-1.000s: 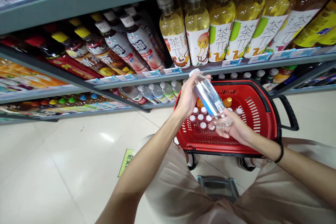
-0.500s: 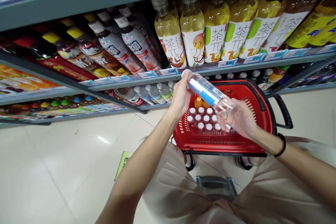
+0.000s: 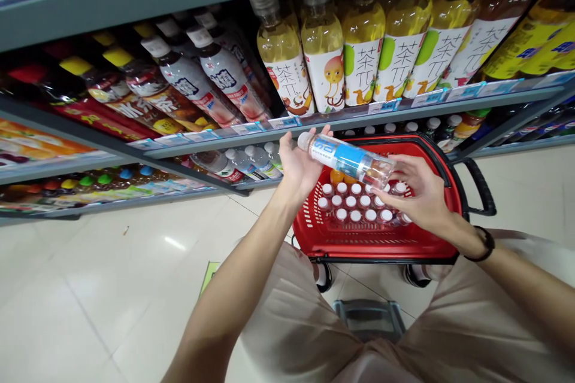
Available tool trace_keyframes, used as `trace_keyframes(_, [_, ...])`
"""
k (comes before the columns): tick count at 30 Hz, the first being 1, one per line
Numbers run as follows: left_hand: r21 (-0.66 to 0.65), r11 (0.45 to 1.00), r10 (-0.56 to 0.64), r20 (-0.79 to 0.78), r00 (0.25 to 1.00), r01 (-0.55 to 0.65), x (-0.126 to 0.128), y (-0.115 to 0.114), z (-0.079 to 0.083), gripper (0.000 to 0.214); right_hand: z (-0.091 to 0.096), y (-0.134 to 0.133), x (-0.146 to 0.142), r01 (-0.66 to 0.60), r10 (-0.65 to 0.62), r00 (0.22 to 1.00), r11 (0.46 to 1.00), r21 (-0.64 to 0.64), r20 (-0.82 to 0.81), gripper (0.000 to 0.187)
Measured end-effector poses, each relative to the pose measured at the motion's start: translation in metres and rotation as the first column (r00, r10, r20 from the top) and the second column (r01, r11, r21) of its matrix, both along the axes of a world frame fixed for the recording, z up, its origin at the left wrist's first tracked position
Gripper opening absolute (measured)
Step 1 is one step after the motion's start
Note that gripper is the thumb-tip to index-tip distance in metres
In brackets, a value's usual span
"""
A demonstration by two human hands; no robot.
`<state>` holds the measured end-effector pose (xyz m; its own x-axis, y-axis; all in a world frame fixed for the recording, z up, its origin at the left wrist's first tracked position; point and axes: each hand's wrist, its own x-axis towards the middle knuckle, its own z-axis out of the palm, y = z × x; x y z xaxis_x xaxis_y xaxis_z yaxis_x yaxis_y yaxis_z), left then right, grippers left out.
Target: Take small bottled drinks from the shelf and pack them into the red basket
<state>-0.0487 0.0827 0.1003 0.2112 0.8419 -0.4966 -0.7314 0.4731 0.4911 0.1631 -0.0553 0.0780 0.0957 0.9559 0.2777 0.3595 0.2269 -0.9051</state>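
A clear plastic drink bottle (image 3: 348, 158) with a white cap and a blue-and-white label is tilted above the basket. My left hand (image 3: 302, 163) supports its cap end from underneath, palm up, with the bottle across the fingers and the thumb standing apart. Around the base, my right hand (image 3: 417, 194) curls its thumb and fingers. Below, the red shopping basket (image 3: 341, 245) contains several white-capped bottles (image 3: 354, 202) standing in rows. Orange-capped bottles (image 3: 336, 176) stand behind them, partly hidden by the held bottle.
Shelves of drinks face me, with yellow tea bottles (image 3: 363, 51) on the right and grey-labelled bottles (image 3: 224, 78) left of them. A shelf edge (image 3: 314, 122) runs just beyond my hands. The basket's black handle (image 3: 480, 185) juts right. Tiled floor (image 3: 135, 299) lies at left.
The bottle has turned about its length, bringing lettering on its label into view. My left fingers have opened from around the cap to beneath it. My right hand has shifted around the base.
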Motion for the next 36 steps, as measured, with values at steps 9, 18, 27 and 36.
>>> trace_keyframes(9, [-0.075,0.995,0.061,-0.009,0.998,-0.061,0.003,0.0,-0.001,0.039,0.007,0.002,0.027,-0.432,0.287,0.819,0.878,0.205,0.497,0.053])
trace_keyframes(18, [-0.038,0.998,0.05,0.036,0.998,-0.049,0.003,-0.003,-0.002,0.025,0.004,0.006,0.0,0.066,-0.074,0.995,0.991,-0.119,-0.063,0.06])
trace_keyframes(27, [0.025,1.0,-0.012,0.0,1.0,0.012,0.004,-0.007,-0.001,0.028,0.011,0.007,-0.015,-0.412,-0.157,0.72,0.686,-0.6,-0.675,0.068])
trace_keyframes(36, [-0.146,0.982,-0.145,-0.171,0.975,0.12,0.018,-0.011,-0.021,0.008,0.014,0.01,-0.011,-0.664,-0.194,0.498,0.542,-0.515,-0.845,0.09])
